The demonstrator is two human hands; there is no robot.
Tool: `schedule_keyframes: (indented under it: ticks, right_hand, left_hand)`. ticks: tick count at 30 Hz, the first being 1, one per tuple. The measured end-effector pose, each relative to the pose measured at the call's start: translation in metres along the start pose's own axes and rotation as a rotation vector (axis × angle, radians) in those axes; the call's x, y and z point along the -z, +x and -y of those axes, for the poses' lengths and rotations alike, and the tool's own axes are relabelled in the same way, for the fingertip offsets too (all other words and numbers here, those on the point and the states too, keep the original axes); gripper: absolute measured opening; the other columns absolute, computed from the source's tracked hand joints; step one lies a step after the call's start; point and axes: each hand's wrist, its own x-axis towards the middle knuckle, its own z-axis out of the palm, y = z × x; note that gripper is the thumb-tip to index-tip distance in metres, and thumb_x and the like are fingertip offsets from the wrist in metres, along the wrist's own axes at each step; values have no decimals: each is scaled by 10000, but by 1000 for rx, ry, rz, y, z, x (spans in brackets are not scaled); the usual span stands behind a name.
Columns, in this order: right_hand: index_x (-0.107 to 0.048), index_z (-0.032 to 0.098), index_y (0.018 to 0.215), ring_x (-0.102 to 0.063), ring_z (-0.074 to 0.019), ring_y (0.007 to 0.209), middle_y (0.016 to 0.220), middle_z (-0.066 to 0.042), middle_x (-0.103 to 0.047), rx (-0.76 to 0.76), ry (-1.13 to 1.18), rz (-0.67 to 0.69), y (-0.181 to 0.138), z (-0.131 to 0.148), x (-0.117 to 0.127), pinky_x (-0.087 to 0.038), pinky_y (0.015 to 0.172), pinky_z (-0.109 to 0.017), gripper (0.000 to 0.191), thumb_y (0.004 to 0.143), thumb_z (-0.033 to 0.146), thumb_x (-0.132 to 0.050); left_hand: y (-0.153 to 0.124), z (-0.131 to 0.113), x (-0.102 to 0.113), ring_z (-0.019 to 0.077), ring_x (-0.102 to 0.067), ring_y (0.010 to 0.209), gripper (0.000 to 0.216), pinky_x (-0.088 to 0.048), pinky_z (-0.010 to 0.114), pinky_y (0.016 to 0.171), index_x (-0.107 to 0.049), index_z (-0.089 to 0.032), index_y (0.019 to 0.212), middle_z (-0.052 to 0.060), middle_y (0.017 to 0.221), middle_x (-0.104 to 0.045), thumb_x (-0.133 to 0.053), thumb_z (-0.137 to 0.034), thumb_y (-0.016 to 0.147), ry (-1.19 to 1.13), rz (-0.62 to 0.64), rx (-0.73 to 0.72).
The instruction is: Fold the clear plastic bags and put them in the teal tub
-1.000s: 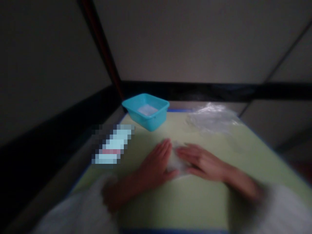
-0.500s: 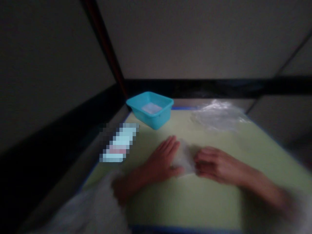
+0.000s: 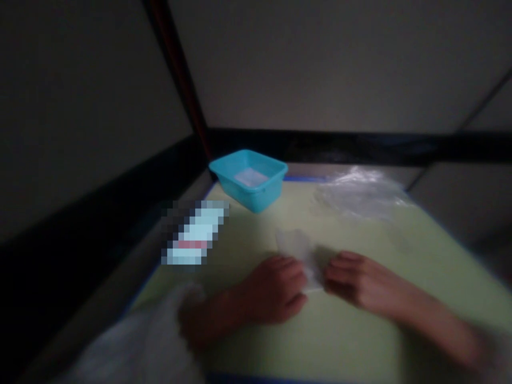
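Observation:
A small translucent plastic bag point(image 3: 296, 245) lies on the yellow-green tabletop between my two hands; whether anything is inside it I cannot tell. My left hand point(image 3: 278, 288) is closed over its lower left part, fingers curled under and thumb toward the near edge. At the lower right edge of the bag, my right hand point(image 3: 354, 280) is closed, its fingertips bent down and partly hidden behind the knuckles. The picture is dim and somewhat blurred.
A turquoise plastic basket point(image 3: 260, 197) with something whitish inside stands at the back left. Crumpled clear plastic point(image 3: 360, 194) lies at the back right. On the left sits a pixelated, bright flat object point(image 3: 196, 234). Walls rise behind the blue-edged table point(image 3: 340, 346).
My left hand has gone from lying flat with fingers spread to curled up, and has moved nearer to me. My right hand stays closed at the bag's right edge, shifted slightly.

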Motion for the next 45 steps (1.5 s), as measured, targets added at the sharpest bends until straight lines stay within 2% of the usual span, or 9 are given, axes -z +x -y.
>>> schedule_keyframes:
  ticks: [6, 13, 20, 23, 28, 31, 34, 36, 45]
  right_hand:
    - [-592, 181, 691, -487, -171, 686, 718, -16, -587, 0, -25, 23, 0, -1, -2, -294, 603, -351, 230, 908, 148, -526]
    - [-590, 174, 685, -492, -166, 685, 706, -25, -581, -22, -11, 25, 2, 2, -4, -306, 599, -349, 244, 912, 134, -511]
    - [-570, 180, 666, -492, -165, 687, 696, -24, -571, -9, -32, -5, 1, 2, -10, -328, 606, -342, 249, 902, 137, -502]
    - [-564, 177, 670, -503, -173, 715, 711, -33, -574, -38, 14, -27, 0, 1, -13, -350, 629, -335, 249, 899, 133, -477]
    - [-595, 153, 828, -521, -183, 742, 760, -59, -607, -121, 188, 19, 0, -3, -9, -397, 689, -327, 203, 914, 168, -411]
    - [-591, 162, 826, -520, -180, 728, 744, -53, -599, -165, 258, 35, -1, -6, -6, -396, 678, -318, 183, 905, 182, -427]
    - [-584, 166, 814, -523, -176, 724, 741, -49, -595, -183, 316, 30, -2, -8, -4, -397, 675, -309, 166, 894, 178, -439]
    - [-582, 163, 810, -527, -173, 724, 743, -49, -596, -189, 339, 35, -2, -8, -3, -401, 677, -305, 159, 886, 168, -443]
    - [-585, 162, 793, -549, -172, 720, 748, -50, -610, -192, 359, 40, 1, -9, -3, -431, 688, -309, 156, 866, 142, -449]
  left_hand:
    - [0, 2, 0, 182, -515, 768, 167, -393, 318, 690, -517, -168, 812, 38, 852, -567, -586, -320, 800, -14, 34, 8]
    - [0, 8, 2, 184, -515, 795, 114, -396, 319, 712, -494, -175, 845, 40, 880, -549, -533, -282, 837, 1, 52, 1]
    - [0, 12, 1, 193, -501, 788, 223, -389, 326, 706, -509, -172, 838, 51, 882, -557, -561, -386, 807, 22, 38, -4]
    - [-1, 11, 1, 195, -500, 785, 272, -384, 326, 699, -522, -167, 841, 54, 880, -565, -573, -429, 787, 18, 26, -18]
    - [0, 11, 1, 197, -508, 793, 302, -391, 325, 711, -537, -166, 865, 53, 887, -574, -598, -444, 763, -4, 9, -19]
    - [0, 12, 0, 196, -513, 802, 254, -400, 328, 729, -554, -158, 882, 52, 881, -579, -581, -393, 792, 0, -1, -16]
    - [0, 15, -2, 179, -518, 789, 119, -400, 314, 731, -576, -158, 876, 41, 845, -583, -495, -245, 867, 18, -11, -33]
    - [0, 18, -4, 169, -522, 779, 144, -402, 303, 726, -591, -160, 870, 38, 825, -584, -451, -186, 893, 23, -22, -52]
    - [-1, 27, -2, 152, -537, 780, 218, -421, 273, 727, -612, -146, 940, 55, 809, -589, -403, -208, 942, -15, -31, -137]
